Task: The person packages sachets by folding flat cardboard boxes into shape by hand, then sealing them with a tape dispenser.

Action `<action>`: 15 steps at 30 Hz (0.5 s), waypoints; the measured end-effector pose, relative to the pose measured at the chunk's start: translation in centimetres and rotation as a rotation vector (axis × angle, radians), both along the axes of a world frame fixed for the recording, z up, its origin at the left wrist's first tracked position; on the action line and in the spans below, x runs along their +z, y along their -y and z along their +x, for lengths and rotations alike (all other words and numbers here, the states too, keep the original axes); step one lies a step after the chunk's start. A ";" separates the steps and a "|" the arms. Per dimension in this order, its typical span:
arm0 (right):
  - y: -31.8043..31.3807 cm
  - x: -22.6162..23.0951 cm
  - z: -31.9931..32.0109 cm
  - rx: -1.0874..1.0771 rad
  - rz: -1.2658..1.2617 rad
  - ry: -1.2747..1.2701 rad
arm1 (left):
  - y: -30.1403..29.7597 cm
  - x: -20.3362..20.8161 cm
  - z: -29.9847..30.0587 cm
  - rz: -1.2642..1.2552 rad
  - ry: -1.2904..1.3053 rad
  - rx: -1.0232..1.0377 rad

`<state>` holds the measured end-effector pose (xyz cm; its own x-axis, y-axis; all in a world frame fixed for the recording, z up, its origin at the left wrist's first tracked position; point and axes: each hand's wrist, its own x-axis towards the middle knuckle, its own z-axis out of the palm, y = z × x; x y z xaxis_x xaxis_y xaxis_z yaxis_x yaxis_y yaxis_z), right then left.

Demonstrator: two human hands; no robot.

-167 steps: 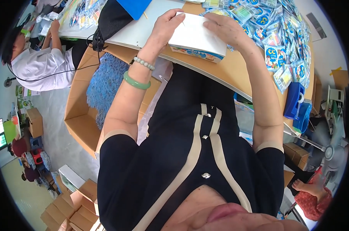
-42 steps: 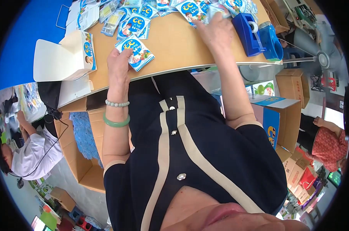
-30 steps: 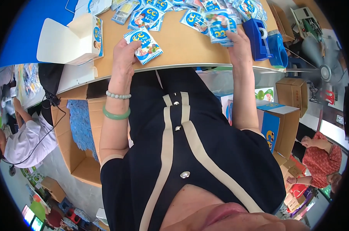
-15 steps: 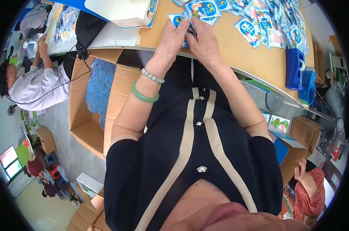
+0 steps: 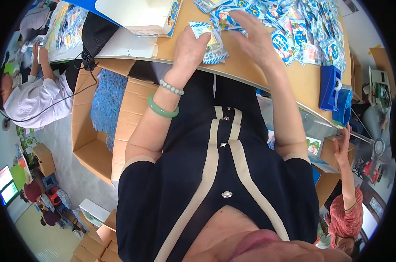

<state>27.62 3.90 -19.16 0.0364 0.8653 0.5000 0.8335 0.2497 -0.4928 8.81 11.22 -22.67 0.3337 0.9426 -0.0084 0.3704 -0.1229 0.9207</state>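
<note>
My left hand point(image 5: 188, 51) pinches a small clear-and-blue plastic packet point(image 5: 214, 47) between thumb and fingers at the table's near edge. Colourful sticks or strips show through its window. To its right, my right hand point(image 5: 255, 40) holds nothing, its fingers apart over the near side of the heap. Just beyond those fingertips lies a blue-and-white packet point(image 5: 222, 21). Many similar packets point(image 5: 299, 32) are piled across the far and right part of the table point(image 5: 290, 81).
An open white box point(image 5: 141, 17) stands left of my hands. On the right edge sit blue tape dispensers point(image 5: 330, 89). Below the table's left side is a cardboard box point(image 5: 91, 148) holding blue shredded material point(image 5: 108, 105). One co-worker point(image 5: 40, 102) is at left, another point(image 5: 346, 214) at lower right.
My right hand has let go of the packet both hands were on and moved right and up, fingers spreading. The left keeps the packet, now turned window side up. The lower-right co-worker's arm has stretched upward.
</note>
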 end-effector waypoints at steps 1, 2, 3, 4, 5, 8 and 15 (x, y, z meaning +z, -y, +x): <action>-1.1 -0.3 0.6 -0.002 0.003 0.004 | -0.1 0.0 0.0 -0.025 0.078 -0.020; -2.3 -1.1 1.0 -0.014 -0.012 0.193 | -0.1 0.0 -0.3 -0.022 0.078 -0.019; -3.1 -1.4 1.5 -0.033 -0.027 0.389 | 0.0 0.3 -0.6 -0.052 0.112 0.016; -3.5 -1.6 2.0 -0.054 -0.044 0.584 | 0.0 0.6 -0.9 -0.084 0.146 0.050; -4.1 -0.9 1.9 -0.038 -0.032 0.591 | -0.2 0.8 -1.4 -0.111 0.181 0.108; -5.2 1.4 1.7 -0.067 -0.342 0.563 | -0.9 0.4 -2.9 -0.140 0.182 0.122; -14.0 -1.1 2.4 0.149 -0.137 0.624 | -0.9 0.1 -2.5 -0.139 0.221 0.147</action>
